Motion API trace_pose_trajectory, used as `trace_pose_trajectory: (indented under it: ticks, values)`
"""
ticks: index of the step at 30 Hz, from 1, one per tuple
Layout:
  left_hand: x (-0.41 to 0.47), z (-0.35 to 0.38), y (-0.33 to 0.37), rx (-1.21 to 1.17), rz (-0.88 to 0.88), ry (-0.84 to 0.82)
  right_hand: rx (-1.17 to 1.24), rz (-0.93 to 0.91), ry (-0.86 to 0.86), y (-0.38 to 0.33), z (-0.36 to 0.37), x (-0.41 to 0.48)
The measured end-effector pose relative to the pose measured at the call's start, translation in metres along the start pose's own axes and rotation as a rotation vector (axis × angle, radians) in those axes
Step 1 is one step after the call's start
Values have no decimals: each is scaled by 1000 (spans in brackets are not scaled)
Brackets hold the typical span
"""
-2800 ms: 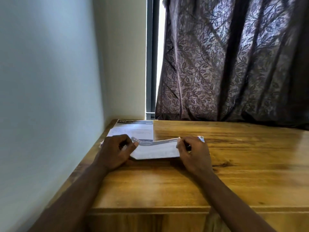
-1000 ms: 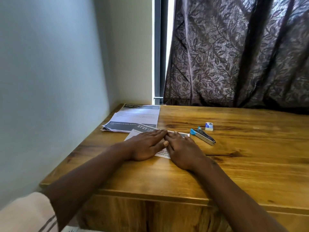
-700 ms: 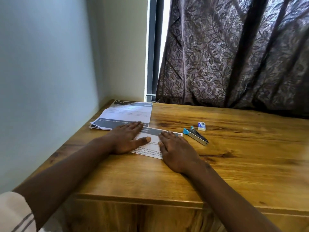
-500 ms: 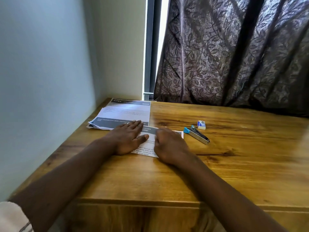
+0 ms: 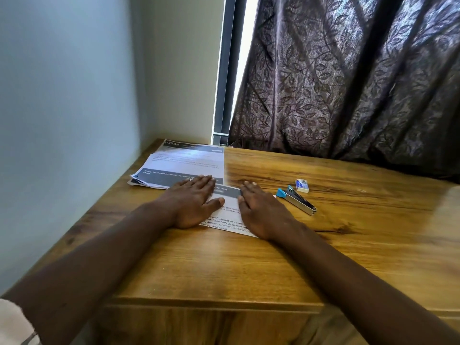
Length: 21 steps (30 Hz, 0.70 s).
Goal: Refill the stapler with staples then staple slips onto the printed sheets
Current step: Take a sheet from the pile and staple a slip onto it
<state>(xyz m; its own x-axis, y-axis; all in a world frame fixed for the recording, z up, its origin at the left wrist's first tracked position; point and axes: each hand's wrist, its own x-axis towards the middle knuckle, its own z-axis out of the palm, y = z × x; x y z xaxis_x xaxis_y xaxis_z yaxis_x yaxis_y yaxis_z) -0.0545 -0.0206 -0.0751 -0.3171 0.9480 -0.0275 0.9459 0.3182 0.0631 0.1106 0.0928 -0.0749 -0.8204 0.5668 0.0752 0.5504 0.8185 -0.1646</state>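
- The left hand [image 5: 193, 202] lay palm down with straight fingers on the left part of a folded printed sheet [image 5: 227, 209], gripping nothing, its fingertips reaching the near edge of the paper stack behind.
- The right hand [image 5: 261, 211] lay flat in the same way on the sheet's right part, fingers straight and pressing the paper to the wooden desk [image 5: 273, 265].
- Between the two hands a strip of the sheet showed: a dark header band at the far edge and lines of black print nearer the person.
- A stack of printed sheets [image 5: 186, 163] sat in the desk's far left corner, against the wall, with "2764" readable on the top sheet's dark header.
- The stapler [image 5: 296, 200], silver with a blue end, lay on the desk just right of the right hand, apart from it, its top arm hinged slightly open.
- A small white and blue staple box [image 5: 302, 185] sat just behind the stapler.
- A dark leaf-patterned curtain [image 5: 348, 75] hung behind the desk.
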Motion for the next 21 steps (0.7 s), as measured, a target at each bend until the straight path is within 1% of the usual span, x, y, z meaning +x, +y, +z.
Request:
trace_pose_trajectory:
  ticks: [2,4,6,8,11,16,21]
  values:
    - [-1,-1,1,-27,0,40,-19,7,-12,5,-2,-6]
    - [-5,-4,2,-63,11,123,-17,-8,-1,5,-4,-10]
    - [-8,-8,0,-65,24,211,-12,-33,51,4,-6,-11]
    - [-9,-12,-5,-94,12,264,-55,-62,105,3,-7,-11]
    - [-7,-12,-11,-139,4,282,-108,-87,152,4,-8,-10]
    - [-4,-8,-12,-117,-3,289,-119,-98,182,5,-8,-12]
    - [-5,-8,-9,-80,-27,319,-69,-98,149,7,-6,-15]
